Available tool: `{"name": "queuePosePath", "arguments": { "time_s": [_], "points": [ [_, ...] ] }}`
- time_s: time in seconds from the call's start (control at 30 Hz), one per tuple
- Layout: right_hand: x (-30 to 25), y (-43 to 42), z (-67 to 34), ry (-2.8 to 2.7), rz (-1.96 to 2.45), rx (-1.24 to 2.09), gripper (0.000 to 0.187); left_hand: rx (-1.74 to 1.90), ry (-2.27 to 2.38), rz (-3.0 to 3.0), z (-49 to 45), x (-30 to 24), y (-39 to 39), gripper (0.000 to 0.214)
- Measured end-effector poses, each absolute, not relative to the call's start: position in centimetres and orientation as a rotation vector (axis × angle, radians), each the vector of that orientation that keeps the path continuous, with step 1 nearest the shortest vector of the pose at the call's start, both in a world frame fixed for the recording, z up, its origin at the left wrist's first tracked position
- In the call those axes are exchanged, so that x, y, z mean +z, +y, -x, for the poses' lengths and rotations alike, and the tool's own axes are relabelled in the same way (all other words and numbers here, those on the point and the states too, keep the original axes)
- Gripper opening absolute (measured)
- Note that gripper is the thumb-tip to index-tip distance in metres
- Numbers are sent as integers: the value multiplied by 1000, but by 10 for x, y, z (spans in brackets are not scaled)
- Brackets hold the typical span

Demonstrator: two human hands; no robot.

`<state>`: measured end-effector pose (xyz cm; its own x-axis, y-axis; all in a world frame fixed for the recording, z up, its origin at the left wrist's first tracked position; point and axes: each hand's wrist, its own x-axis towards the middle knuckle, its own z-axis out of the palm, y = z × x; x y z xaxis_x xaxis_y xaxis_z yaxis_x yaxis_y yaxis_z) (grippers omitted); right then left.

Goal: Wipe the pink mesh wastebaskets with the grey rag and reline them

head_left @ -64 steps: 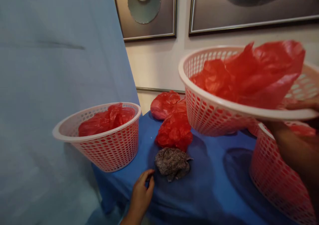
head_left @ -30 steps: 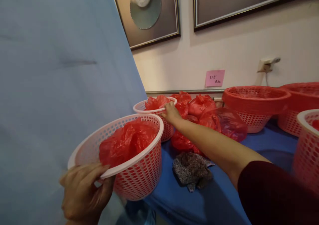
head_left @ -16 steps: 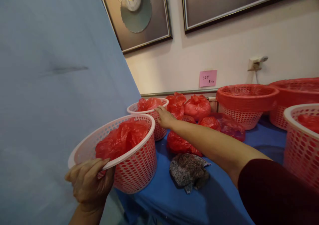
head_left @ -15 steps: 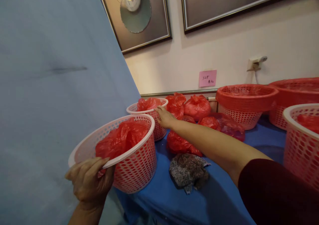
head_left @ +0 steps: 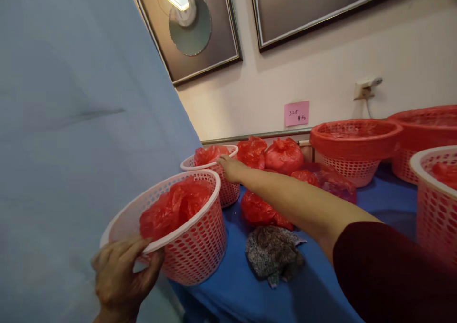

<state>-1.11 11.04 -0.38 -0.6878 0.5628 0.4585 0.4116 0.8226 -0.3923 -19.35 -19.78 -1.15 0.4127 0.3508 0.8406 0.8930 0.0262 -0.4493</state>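
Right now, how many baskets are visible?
5: the near basket gripped by the left hand, the back basket at the right hand, two bagged baskets near the wall, the nearer right basket. Some may be hidden.

The cloth [head_left: 273,254] lies right of the near basket [head_left: 198,254], before bags [head_left: 262,211].

At seven o'clock, we find the front basket [head_left: 200,247] partly hiding the rear basket [head_left: 231,194]. At three, the right edge cuts a white-rimmed basket [head_left: 436,211]. At two, we cannot fully read the pink note [head_left: 296,113].
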Motion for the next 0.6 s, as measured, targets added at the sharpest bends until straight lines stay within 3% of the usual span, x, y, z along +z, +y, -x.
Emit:
{"name": "queuePosePath", "arguments": {
  "time_s": [0.07,0.23,0.37,0.43,0.6],
  "points": [
    [-2,114,15,-2440,741,340,64,-626,-1109,1533,195,-13,-202,17],
    [0,125,14,-2433,845,317,34,-652,-1144,1526,191,-19,-210,28],
    [-2,132,4,-2391,866,316,28,-698,-1173,1514,183,-23,-211,39],
    [-2,129,-3,-2364,846,323,30,-712,-1226,1502,178,-24,-210,44],
    [-23,101,-45,-2210,830,297,55,-826,-1397,1482,165,-39,-214,49]
  ]
}}
